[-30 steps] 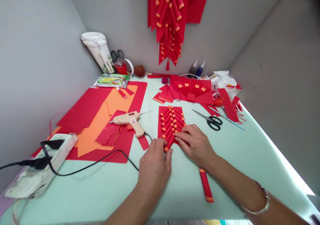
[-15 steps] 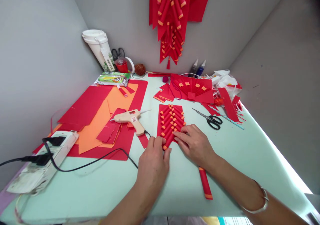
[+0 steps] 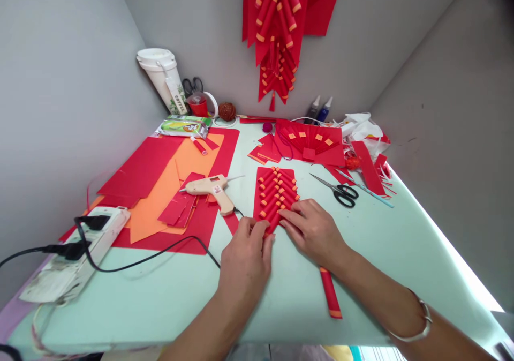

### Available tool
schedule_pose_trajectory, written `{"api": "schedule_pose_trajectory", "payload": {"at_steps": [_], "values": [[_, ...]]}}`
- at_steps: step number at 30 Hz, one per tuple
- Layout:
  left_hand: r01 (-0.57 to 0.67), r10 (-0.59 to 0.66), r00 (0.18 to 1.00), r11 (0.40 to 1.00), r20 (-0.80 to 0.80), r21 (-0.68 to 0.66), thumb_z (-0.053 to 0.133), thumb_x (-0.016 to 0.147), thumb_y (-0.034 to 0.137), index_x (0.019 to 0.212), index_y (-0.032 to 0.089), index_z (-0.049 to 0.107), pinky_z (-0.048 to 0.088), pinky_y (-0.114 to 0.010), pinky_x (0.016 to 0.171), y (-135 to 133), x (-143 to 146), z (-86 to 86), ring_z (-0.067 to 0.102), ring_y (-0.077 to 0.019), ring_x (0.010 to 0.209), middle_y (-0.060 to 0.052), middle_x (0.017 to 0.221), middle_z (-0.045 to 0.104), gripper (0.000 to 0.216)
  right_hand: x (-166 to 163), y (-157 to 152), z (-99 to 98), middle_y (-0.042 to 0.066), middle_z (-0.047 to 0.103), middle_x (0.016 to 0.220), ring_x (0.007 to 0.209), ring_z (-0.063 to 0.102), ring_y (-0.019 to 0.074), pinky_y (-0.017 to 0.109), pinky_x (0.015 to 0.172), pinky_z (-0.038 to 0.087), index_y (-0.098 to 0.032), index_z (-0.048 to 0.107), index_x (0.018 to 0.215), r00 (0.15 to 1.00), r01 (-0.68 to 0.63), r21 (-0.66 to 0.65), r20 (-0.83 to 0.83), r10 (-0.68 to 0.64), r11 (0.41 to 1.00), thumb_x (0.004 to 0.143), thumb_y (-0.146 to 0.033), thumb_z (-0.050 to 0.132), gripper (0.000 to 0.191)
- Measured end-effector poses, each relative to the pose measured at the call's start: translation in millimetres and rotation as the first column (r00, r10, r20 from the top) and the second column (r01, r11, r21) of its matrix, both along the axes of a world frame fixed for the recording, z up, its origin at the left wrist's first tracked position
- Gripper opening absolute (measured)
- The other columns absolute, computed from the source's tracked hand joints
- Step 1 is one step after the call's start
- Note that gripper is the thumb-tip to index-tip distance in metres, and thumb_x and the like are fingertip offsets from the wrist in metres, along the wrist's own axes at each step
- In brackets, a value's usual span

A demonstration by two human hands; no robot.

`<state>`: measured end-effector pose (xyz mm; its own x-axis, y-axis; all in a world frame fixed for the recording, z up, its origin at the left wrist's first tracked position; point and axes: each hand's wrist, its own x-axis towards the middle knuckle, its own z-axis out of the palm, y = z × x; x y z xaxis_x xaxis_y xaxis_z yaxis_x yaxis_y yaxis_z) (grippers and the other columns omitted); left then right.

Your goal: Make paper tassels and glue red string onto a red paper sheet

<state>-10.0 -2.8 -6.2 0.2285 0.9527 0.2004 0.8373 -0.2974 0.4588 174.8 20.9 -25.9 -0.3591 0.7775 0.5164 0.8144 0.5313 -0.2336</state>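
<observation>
Left hand (image 3: 246, 256) and right hand (image 3: 315, 232), grips apart, press firecracker panel (image 3: 277, 189); cup (image 3: 199, 107) holds scissors (image 3: 191, 85).

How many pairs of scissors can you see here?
2. Table scissors lie right of the right hand; cup scissors stand in the red cup at the back. More may be hidden.

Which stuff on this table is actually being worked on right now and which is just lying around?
In hand: red panel of paper rolls, pressed at its near end by left hand and right hand.
Lying about: glue gun, scissors, loose red roll, power strip, red and orange sheets, glue bottles.
</observation>
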Motion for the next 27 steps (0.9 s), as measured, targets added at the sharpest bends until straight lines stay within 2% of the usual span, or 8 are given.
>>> {"api": "schedule_pose_trajectory", "payload": {"at_steps": [5, 9, 16, 22, 27], "values": [[0.045, -0.045, 0.999, 0.999, -0.023, 0.001, 0.046, 0.096, 0.025, 0.108, 0.026, 0.066, 0.045, -0.025, 0.059, -0.3, 0.4, -2.0, 0.06, -0.0142, 0.068, -0.001, 0.085, 0.057, 0.023, -1.8, -1.4, 0.4, 0.01, 0.065, 0.09, 0.084, 0.054, 0.0227, 0.035, 0.072, 0.05, -0.017, 0.07, 0.103, 1.0, 0.001, 0.012, 0.021, -0.001, 1.0, 0.091, -0.021, 0.059, 0.017], [0.05, -0.05, 0.996, 0.999, -0.079, -0.01, 0.046, 0.096, 0.023, 0.109, 0.03, 0.069, 0.043, -0.024, 0.056, -1.3, 0.6, -0.8, 0.058, -0.0135, 0.066, -0.001, 0.085, 0.056, 0.027, -1.4, -1.6, 0.5, 0.01, 0.065, 0.089, 0.083, 0.054, 0.0231, 0.036, 0.072, 0.05, -0.017, 0.07, 0.104, 1.0, -0.007, 0.004, 0.014, 0.007, 1.0, 0.09, -0.019, 0.059, 0.018], [0.035, -0.038, 0.995, 0.999, -0.095, -0.026, 0.046, 0.096, 0.023, 0.112, 0.029, 0.069, 0.042, -0.024, 0.057, -0.3, 2.4, -0.3, 0.058, -0.0139, 0.067, -0.002, 0.087, 0.056, 0.029, 6.2, 0.0, 2.1, 0.009, 0.063, 0.088, 0.083, 0.054, 0.0228, 0.037, 0.073, 0.051, -0.018, 0.069, 0.111, 0.995, -0.003, 0.057, -0.103, 0.008, 0.998, 0.083, -0.002, 0.051, 0.038], [0.026, -0.029, 0.995, 0.999, -0.098, -0.029, 0.047, 0.096, 0.023, 0.114, 0.029, 0.068, 0.042, -0.024, 0.057, -0.9, 1.9, 0.2, 0.058, -0.0141, 0.067, -0.002, 0.086, 0.056, 0.028, 0.9, -1.8, 2.9, 0.009, 0.063, 0.087, 0.08, 0.052, 0.0225, 0.036, 0.072, 0.05, -0.017, 0.072, 0.104, 0.996, -0.072, 0.035, -0.048, 0.073, 0.997, 0.083, -0.006, 0.055, 0.029], [0.017, -0.02, 0.994, 0.999, -0.103, -0.028, 0.048, 0.095, 0.023, 0.115, 0.03, 0.068, 0.042, -0.024, 0.056, -0.9, 2.5, -0.4, 0.058, -0.0148, 0.067, -0.002, 0.087, 0.056, 0.029, -0.8, -1.9, 2.2, 0.009, 0.063, 0.085, 0.08, 0.052, 0.0225, 0.035, 0.07, 0.048, -0.017, 0.072, 0.104, 0.997, -0.075, 0.033, -0.014, 0.076, 0.997, 0.084, -0.007, 0.055, 0.028]]}}
